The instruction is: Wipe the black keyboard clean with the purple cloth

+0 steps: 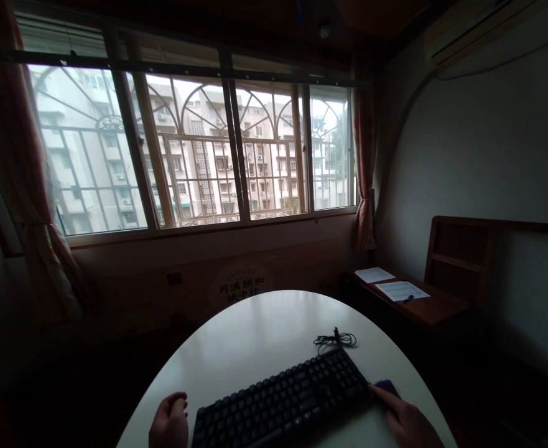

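Observation:
A black keyboard (283, 398) lies at a slant on the white round table (274, 317), its right end farther from me. The keyboard's cable (335, 339) is bundled on the tabletop behind its far right corner. Just off the keyboard's left end is my left hand (168, 423), its fingers curled in and nothing visible in them. My right hand (408, 420) is at the keyboard's right end, closed on a dark purple cloth (388, 389); the index fingertip reaches the keyboard's edge. Much of the cloth is hidden by that hand.
To the right, a brown wooden desk (446, 305) bears sheets of paper (402, 290) and a dark pen (408, 299). A wide barred window (236, 149) with tied curtains (364, 186) spans the far wall. A box with printed characters (241, 286) is behind the table.

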### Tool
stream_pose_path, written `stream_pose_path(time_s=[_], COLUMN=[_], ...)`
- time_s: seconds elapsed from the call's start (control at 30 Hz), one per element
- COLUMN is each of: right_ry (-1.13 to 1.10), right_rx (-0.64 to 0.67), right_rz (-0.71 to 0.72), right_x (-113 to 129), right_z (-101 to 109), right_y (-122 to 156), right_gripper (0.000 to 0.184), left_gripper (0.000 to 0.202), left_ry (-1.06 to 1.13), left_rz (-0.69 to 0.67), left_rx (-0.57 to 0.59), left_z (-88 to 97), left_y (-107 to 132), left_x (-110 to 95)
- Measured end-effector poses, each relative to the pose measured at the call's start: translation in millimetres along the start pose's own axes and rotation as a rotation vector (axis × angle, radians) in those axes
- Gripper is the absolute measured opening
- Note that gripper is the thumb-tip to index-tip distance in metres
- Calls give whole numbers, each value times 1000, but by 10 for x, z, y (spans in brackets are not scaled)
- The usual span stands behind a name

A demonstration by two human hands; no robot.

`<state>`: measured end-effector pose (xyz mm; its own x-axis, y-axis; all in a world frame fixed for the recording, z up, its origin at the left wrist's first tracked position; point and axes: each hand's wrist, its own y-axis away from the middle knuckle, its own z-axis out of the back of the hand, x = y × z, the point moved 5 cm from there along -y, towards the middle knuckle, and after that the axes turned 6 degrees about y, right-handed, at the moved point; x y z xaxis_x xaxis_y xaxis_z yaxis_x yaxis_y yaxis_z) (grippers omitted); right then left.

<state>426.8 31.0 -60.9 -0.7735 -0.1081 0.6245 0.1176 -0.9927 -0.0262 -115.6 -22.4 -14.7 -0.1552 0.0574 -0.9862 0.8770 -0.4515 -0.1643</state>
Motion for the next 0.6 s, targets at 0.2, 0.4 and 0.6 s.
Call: stream_pose_path(time_s=[0.2,0.4,0.6], right_ry=[-38,2,14], right_rx=[-34,-1,-2], right_rz=[3,-6,-2], right_x=[-46,-42,-78], right_z=[-19,-23,-45], right_y=[-12,-17,-35], right_gripper=[59,60,60], left_gripper=[24,26,26], left_ry=[56,42,59], left_rz=[139,144,145], left_rx=[53,66,60], left_z=[-37,-39,-35], left_y=[45,15,-9], left_x=[-8,47,93])
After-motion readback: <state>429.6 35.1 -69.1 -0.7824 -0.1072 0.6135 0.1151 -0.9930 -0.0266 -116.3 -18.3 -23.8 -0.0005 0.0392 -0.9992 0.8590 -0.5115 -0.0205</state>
